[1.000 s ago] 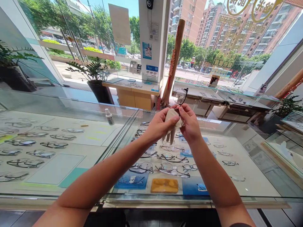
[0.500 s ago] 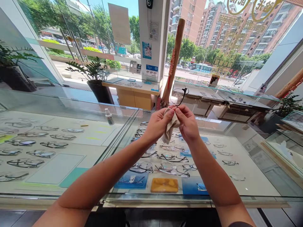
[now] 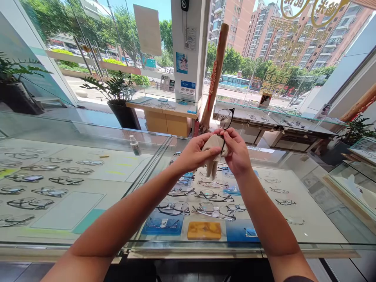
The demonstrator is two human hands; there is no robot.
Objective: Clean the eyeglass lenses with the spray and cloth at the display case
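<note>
Above the glass counter, my left hand [image 3: 197, 152] is closed on a beige cleaning cloth [image 3: 212, 169], its thumb pressing the fabric. My right hand [image 3: 237, 152] pinches a pair of dark-rimmed eyeglasses [image 3: 233, 116] close beside it. One round lens stands up above my fingers. The cloth is bunched around the lower part of the glasses, so the other lens is hidden. A loose end of the cloth hangs below my hands.
Under the glass counter top [image 3: 164, 156] lie rows of eyeglasses [image 3: 213, 195] and an amber-coloured block [image 3: 204, 230]. A white spray bottle [image 3: 135, 145] stands on the left part. Beyond are a potted plant [image 3: 123, 113], a wooden post [image 3: 216, 78] and window displays.
The glasses have turned, so the upper lens now faces me more. My left hand has spread the cloth over the lower part, and my right hand has shifted slightly right.
</note>
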